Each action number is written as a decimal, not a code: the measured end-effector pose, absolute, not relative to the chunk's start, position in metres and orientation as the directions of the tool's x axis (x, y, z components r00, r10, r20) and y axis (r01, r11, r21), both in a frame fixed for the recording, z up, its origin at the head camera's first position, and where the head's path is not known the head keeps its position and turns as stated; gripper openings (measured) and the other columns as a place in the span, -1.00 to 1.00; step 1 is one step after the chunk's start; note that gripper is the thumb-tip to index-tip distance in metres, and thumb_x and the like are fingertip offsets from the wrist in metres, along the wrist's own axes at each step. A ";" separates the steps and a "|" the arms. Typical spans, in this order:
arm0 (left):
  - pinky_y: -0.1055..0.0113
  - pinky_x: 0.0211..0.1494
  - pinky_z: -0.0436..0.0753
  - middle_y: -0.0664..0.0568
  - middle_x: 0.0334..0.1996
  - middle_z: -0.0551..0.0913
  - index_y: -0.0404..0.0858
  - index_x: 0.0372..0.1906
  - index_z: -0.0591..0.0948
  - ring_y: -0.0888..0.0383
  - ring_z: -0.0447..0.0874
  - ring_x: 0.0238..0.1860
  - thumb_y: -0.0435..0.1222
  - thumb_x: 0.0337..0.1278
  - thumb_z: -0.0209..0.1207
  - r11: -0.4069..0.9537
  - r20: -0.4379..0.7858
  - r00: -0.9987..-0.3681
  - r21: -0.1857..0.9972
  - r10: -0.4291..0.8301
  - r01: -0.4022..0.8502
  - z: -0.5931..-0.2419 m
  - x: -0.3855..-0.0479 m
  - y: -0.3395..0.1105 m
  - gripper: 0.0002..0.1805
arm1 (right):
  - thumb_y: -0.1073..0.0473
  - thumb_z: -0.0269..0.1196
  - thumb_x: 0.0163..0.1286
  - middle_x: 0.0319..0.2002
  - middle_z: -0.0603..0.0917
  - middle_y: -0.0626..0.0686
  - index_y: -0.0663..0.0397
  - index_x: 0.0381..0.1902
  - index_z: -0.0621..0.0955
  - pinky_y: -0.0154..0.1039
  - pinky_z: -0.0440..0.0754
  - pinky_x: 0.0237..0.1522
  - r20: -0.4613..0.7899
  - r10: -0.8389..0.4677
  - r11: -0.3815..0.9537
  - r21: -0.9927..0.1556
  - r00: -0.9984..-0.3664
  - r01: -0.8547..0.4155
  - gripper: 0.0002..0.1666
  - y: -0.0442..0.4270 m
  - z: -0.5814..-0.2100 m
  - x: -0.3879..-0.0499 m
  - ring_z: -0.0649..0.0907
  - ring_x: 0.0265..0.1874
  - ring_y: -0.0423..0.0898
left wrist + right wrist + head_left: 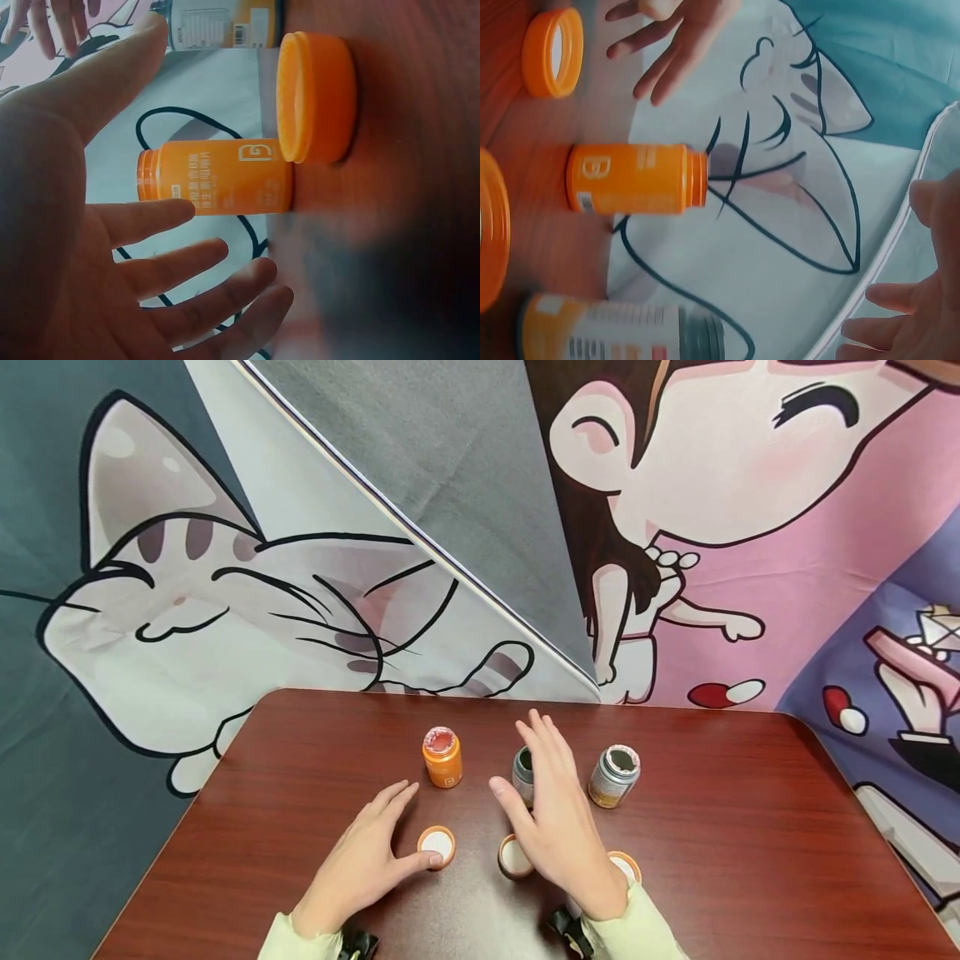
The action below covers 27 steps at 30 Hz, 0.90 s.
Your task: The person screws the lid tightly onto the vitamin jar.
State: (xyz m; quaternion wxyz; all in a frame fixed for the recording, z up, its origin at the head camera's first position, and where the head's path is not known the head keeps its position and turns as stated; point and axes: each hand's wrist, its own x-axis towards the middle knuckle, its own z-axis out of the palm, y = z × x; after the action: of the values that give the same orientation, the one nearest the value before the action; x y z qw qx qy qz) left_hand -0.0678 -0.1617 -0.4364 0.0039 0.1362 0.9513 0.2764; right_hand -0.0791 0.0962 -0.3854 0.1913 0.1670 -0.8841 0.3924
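An uncapped orange bottle [442,762] stands on the table, a white-lined orange cap [437,842] in front of it. My left hand [358,864] hovers beside that cap with fingers spread, its thumb overlapping the rim in the head view; the left wrist view shows it apart from the cap [319,97]. My right hand [558,827] is held above the table, fingers extended and holding nothing. It partly hides an open grey bottle [522,777] and a second cap [514,858]. Another open grey bottle [615,777] stands to its right. A third cap [625,865] shows beside the right wrist.
The reddish-brown table [750,827] has rounded back corners. Behind it hangs a cartoon-printed backdrop [465,452] with a cat and a figure. Dark straps [570,932] sit at both wrists.
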 end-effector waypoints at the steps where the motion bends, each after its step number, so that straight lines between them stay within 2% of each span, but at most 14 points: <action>1: -0.15 0.29 0.44 -0.09 0.43 0.37 -0.20 0.46 0.40 -0.13 0.39 0.38 0.20 -0.10 0.45 0.809 0.072 -0.962 0.527 0.263 0.261 -0.437 -0.067 -0.162 0.02 | -0.07 0.24 0.45 0.57 0.14 0.04 0.05 0.53 0.25 0.17 0.13 0.45 0.467 -0.151 0.630 -0.634 -0.871 -0.449 -0.19 0.093 -0.386 -0.079 0.06 0.56 0.01; 8: -0.17 0.21 0.51 -0.07 0.39 0.41 -0.20 0.42 0.45 -0.07 0.40 0.36 0.18 -0.23 0.52 0.811 0.085 -0.956 0.513 0.279 0.282 -0.446 -0.062 -0.162 0.05 | -0.13 0.22 0.45 0.56 0.16 0.05 0.08 0.52 0.26 0.14 0.16 0.45 0.434 -0.186 0.595 -0.664 -0.881 -0.453 -0.18 0.072 -0.390 -0.082 0.13 0.54 0.02; 14: -0.09 0.15 0.57 -0.05 0.33 0.46 -0.18 0.38 0.50 -0.03 0.46 0.31 0.10 -0.35 0.59 0.818 0.092 -0.953 0.495 0.287 0.294 -0.454 -0.060 -0.159 0.04 | -0.08 0.28 0.42 0.53 0.23 0.09 0.11 0.49 0.30 0.13 0.18 0.45 0.391 -0.186 0.546 -0.721 -0.901 -0.426 -0.19 0.055 -0.394 -0.084 0.21 0.51 0.04; 22: 0.06 0.07 0.62 0.09 0.19 0.52 -0.18 0.33 0.55 0.10 0.53 0.19 0.05 -0.40 0.63 0.815 0.137 -0.938 0.466 0.319 0.345 -0.460 -0.058 -0.154 0.00 | -0.11 0.23 0.45 0.48 0.31 0.15 0.18 0.48 0.30 0.08 0.29 0.41 0.365 -0.181 0.551 -0.731 -0.913 -0.402 -0.19 0.040 -0.402 -0.094 0.32 0.45 0.07; 27: 0.08 0.00 0.64 0.11 0.12 0.54 -0.19 0.29 0.57 0.11 0.55 0.13 0.05 -0.41 0.63 0.814 0.148 -0.928 0.446 0.343 0.372 -0.462 -0.060 -0.150 -0.03 | -0.09 0.25 0.42 0.47 0.34 0.16 0.17 0.49 0.29 0.11 0.34 0.37 0.314 -0.156 0.562 -0.751 -0.936 -0.346 -0.17 0.033 -0.407 -0.105 0.36 0.42 0.12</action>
State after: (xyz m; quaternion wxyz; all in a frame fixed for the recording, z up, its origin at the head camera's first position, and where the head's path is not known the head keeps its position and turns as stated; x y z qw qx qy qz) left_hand -0.0605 -0.1501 -0.4622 -0.0305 0.1879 0.9518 0.2406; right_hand -0.1049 0.0334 -0.4067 0.1063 0.1431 -0.8774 0.4454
